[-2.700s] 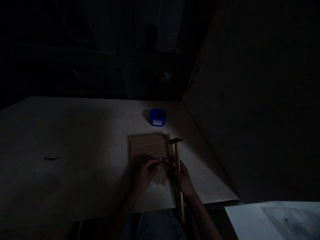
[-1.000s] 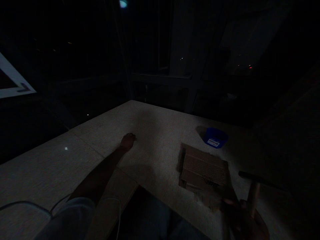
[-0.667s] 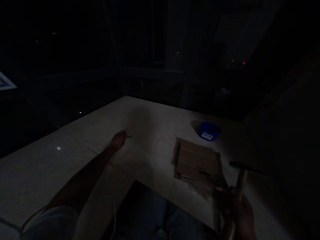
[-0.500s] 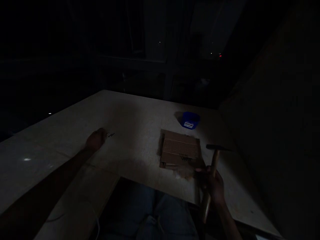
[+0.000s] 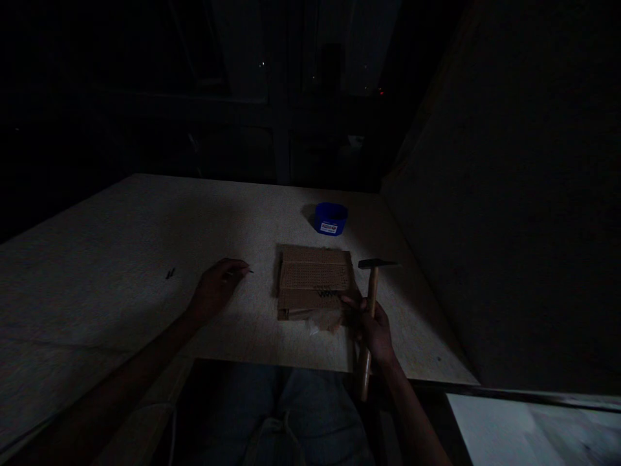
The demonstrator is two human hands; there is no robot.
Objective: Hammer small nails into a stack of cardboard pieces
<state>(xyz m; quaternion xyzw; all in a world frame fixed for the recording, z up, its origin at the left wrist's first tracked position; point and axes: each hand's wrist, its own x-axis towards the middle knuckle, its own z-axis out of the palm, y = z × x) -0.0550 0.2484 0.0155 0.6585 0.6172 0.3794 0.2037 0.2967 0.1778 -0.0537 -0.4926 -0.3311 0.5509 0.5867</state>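
My left hand [image 5: 218, 285] is closed in a pinch, with a thin dark nail [image 5: 250, 271] sticking out past its fingertips. It hovers left of a stack of brown cardboard [image 5: 313, 268]. My right hand [image 5: 374, 327] grips the wooden handle of a hammer [image 5: 372, 291], head up, just right of the cardboard. Several nails [image 5: 326, 292] stand in a row on the lower right part of the cardboard, close to my right fingertips. Two loose nails [image 5: 169, 274] lie on the table left of my left hand. The dim light hides fine detail.
A blue plastic tub [image 5: 330, 219] with a white label stands behind the cardboard. The pale table [image 5: 218, 213] meets a dark wall panel [image 5: 485, 226] on the right. Torn cardboard scraps [image 5: 323, 321] lie at the near edge of the stack. A white surface shows lower right.
My left hand has moved right, away from the loose nails toward the cardboard, carrying one nail. My right hand still holds the hammer upright. The view has turned to the right.
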